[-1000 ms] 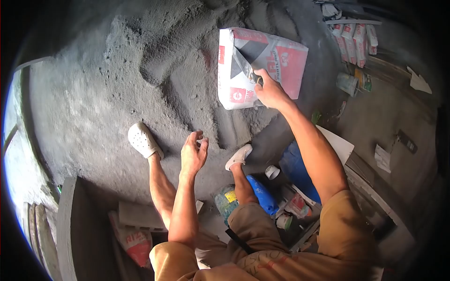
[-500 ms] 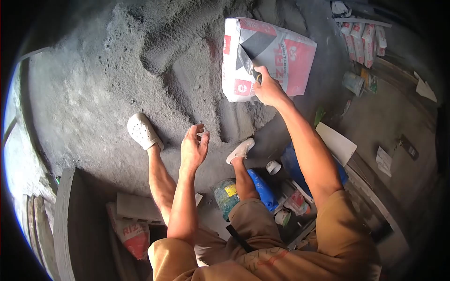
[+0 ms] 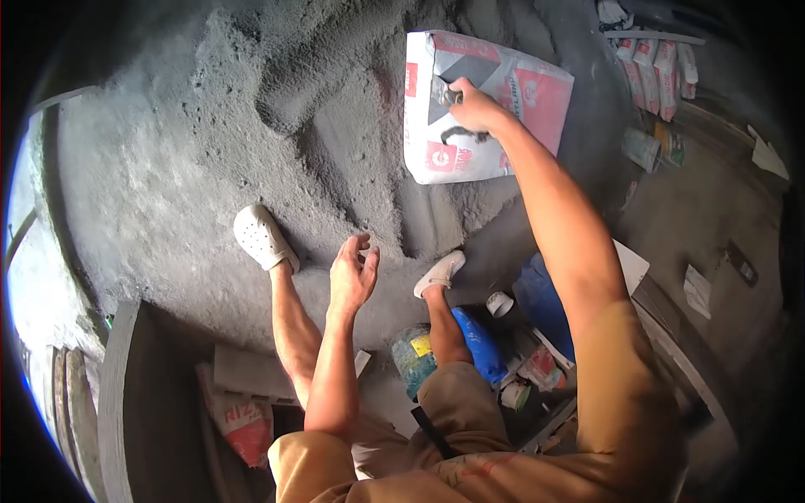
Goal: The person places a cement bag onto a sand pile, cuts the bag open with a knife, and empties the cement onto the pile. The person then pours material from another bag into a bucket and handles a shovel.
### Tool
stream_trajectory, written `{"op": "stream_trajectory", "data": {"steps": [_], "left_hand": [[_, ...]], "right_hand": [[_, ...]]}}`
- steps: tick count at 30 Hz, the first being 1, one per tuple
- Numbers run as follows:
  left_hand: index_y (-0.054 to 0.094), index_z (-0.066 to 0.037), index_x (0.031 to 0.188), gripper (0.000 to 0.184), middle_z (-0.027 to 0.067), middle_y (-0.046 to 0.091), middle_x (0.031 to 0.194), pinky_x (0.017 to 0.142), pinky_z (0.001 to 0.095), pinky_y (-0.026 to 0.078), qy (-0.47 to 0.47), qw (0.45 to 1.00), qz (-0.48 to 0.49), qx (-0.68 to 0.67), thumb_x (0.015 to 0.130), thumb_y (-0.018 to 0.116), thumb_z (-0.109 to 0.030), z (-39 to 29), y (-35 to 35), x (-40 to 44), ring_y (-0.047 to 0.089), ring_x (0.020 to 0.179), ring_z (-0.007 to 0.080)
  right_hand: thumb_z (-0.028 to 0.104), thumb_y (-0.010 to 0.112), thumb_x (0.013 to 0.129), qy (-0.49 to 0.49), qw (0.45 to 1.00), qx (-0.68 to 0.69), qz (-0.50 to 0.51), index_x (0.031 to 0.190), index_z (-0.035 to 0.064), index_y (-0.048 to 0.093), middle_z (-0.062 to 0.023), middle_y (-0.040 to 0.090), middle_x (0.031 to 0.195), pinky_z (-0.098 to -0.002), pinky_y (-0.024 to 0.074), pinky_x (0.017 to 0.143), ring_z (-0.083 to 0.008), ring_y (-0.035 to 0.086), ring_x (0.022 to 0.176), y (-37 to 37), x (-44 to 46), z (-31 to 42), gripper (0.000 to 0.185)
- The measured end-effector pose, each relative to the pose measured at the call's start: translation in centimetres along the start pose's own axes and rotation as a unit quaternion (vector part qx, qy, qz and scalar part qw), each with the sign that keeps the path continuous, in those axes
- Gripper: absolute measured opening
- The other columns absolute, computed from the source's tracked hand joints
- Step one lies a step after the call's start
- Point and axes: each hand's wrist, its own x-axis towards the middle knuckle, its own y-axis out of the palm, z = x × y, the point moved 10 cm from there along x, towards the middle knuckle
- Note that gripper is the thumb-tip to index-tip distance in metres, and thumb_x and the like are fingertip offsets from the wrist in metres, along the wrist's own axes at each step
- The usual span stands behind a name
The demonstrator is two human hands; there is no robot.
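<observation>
At near left, an upright dark grey panel (image 3: 117,411), then a crumpled red-and-white paper sack (image 3: 245,432) just beside it. Farther off, a perforated white clog (image 3: 262,237) on the foot at left. Across the far middle, a rough heap of grey sand-like material (image 3: 335,155), ridged and scooped. Short of that heap, the left hand (image 3: 354,272), raised with fingers loosely curled, only a narrow gap between thumb and fingers. Right of it and nearer, a greenish rounded container with a yellow label (image 3: 412,360); beyond that, a second white clog (image 3: 440,272).

Farther still, by the heap's right side, a large white, red and grey printed cement bag (image 3: 518,88). Over its left part, the right hand (image 3: 476,107), closed around a short dark-handled tool (image 3: 443,91), mostly hidden by the grip. Below that hand, a dark curved mark (image 3: 459,133) on the bag; impossible to tell whether a slit or spilled powder.

Nearer, a bright blue plastic object (image 3: 479,345) and a small white cup (image 3: 500,303). At far right, a row of red-and-white sacks (image 3: 656,77); nearer, a loose white sheet (image 3: 696,292).
</observation>
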Motion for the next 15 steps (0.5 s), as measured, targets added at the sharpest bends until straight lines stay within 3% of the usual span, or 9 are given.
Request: {"op": "stream_trajectory", "data": {"steps": [4, 7, 11, 13, 14, 15], "left_hand": [[0.058, 0.001, 0.115, 0.034, 0.0151, 0.067, 0.100, 0.075, 0.0331, 0.051, -0.006, 1.000, 0.006, 0.014, 0.089, 0.060, -0.019, -0.3, -0.4, 0.0, 0.065, 0.081, 0.0229], [0.058, 0.001, 0.115, 0.034, 0.0147, 0.067, 0.100, 0.073, 0.0331, 0.051, -0.001, 1.000, -0.004, -0.006, 0.089, 0.060, -0.019, 0.0, -0.6, 0.2, 0.065, 0.078, 0.0224], [0.058, 0.002, 0.115, 0.033, 0.0152, 0.067, 0.098, 0.071, 0.0327, 0.050, -0.023, 0.999, 0.007, -0.027, 0.088, 0.060, -0.017, -0.5, -0.5, 0.3, 0.063, 0.075, 0.0212], [0.058, 0.002, 0.115, 0.033, 0.0151, 0.067, 0.098, 0.070, 0.0322, 0.050, -0.015, 1.000, -0.009, -0.001, 0.088, 0.060, -0.017, -0.3, -1.1, 0.3, 0.063, 0.075, 0.0208], [0.058, 0.002, 0.115, 0.032, 0.0149, 0.066, 0.097, 0.070, 0.0318, 0.050, -0.009, 1.000, -0.013, 0.020, 0.088, 0.061, -0.016, -0.3, -1.1, 0.3, 0.063, 0.075, 0.0204], [0.058, 0.002, 0.115, 0.032, 0.0149, 0.066, 0.097, 0.070, 0.0318, 0.050, -0.009, 1.000, -0.013, 0.021, 0.088, 0.061, -0.016, -0.4, -1.3, 0.7, 0.063, 0.075, 0.0204]], "right_hand": [[0.010, 0.059, 0.081, -0.026, 0.999, 0.039, -0.002, 0.139, 0.0148, 0.033, -0.0262, 0.061, 0.112, -0.0431, 0.0487, 0.085, -0.0387, 0.062, 0.103, 3.8, -2.2, -1.7, 0.064], [0.017, 0.064, 0.082, -0.032, 0.999, 0.043, -0.001, 0.139, 0.0125, 0.031, -0.0286, 0.059, 0.118, -0.0422, 0.0442, 0.094, -0.0406, 0.057, 0.113, 4.9, -7.0, -2.8, 0.067], [0.020, 0.068, 0.082, 0.000, 1.000, 0.000, 0.022, 0.139, 0.0116, 0.030, -0.0284, 0.059, 0.118, -0.0425, 0.0449, 0.093, -0.0400, 0.058, 0.112, 4.3, -4.3, -1.8, 0.069], [0.022, 0.068, 0.081, -0.007, 0.998, 0.045, 0.039, 0.139, 0.0115, 0.031, -0.0280, 0.060, 0.116, -0.0435, 0.0459, 0.091, -0.0400, 0.060, 0.109, 4.9, -3.3, -0.8, 0.069], [0.022, 0.065, 0.083, -0.032, 0.999, 0.000, 0.005, 0.138, 0.0125, 0.030, -0.0279, 0.061, 0.112, -0.0445, 0.0471, 0.088, -0.0403, 0.062, 0.104, 6.0, -3.3, -2.2, 0.066], [0.019, 0.061, 0.085, 0.017, 0.998, 0.037, 0.045, 0.138, 0.0135, 0.029, -0.0285, 0.062, 0.109, -0.0455, 0.0476, 0.086, -0.0417, 0.062, 0.101, 6.9, -5.1, -3.1, 0.062]]}}
